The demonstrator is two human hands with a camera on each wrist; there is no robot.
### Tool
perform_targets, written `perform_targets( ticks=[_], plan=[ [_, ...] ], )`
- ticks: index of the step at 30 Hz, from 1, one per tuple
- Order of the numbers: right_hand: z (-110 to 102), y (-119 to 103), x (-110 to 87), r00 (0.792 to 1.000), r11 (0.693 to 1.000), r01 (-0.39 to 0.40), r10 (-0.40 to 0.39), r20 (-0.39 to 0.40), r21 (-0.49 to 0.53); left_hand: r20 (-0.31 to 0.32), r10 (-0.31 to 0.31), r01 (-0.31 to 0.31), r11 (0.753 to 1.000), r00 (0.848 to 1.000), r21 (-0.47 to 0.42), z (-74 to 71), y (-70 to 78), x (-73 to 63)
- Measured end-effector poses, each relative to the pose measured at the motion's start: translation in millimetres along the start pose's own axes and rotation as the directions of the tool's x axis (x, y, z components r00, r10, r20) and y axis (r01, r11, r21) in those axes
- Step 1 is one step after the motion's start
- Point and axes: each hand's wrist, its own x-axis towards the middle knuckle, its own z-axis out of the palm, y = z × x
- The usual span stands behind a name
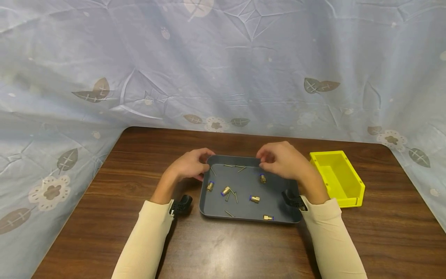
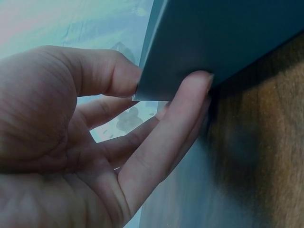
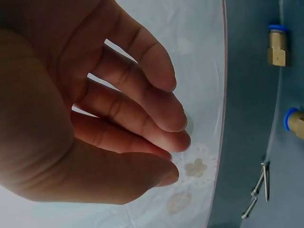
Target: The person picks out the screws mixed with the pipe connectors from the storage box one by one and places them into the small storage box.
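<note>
Steadying the shallow dark-grey rectangular tray (image 1: 244, 184), just below frame centre, wants a level hold so silvery metal screws (image 3: 249, 208) and blue-collared brass fittings (image 1: 255, 199) don't slide; the left hand (image 1: 189, 164) grips its upper-left corner, the right hand (image 1: 283, 159), near its upper-right, grasps nothing.

A left hand (image 2: 90, 161) grips the edge of a dark blue-grey tray (image 2: 213, 38), one fingertip against its face, with wood-grain tabletop (image 2: 266, 123) at right and pale printed cloth (image 2: 85, 23) behind, the farther fingers' contact hard to make out.
</note>
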Motion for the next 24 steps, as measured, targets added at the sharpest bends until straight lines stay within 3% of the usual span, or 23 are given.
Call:
perform_targets(
  ticks=[13,24],
  plan=[
    [19.2,-2.0,11.2,1.0,1.0,0.006,-0.006,-0.021,0.012,-0.003,-0.004,0.004,1.0,1.0,-0.014,0.7,0.2,-0.1],
    [44.7,10.3,22.1,0.995,0.992,-0.09,0.094,-0.036,0.093,0.002,-0.008,0.008,1.0,1.0,-0.015,-0.3,2.2,-1.5]
  ],
)
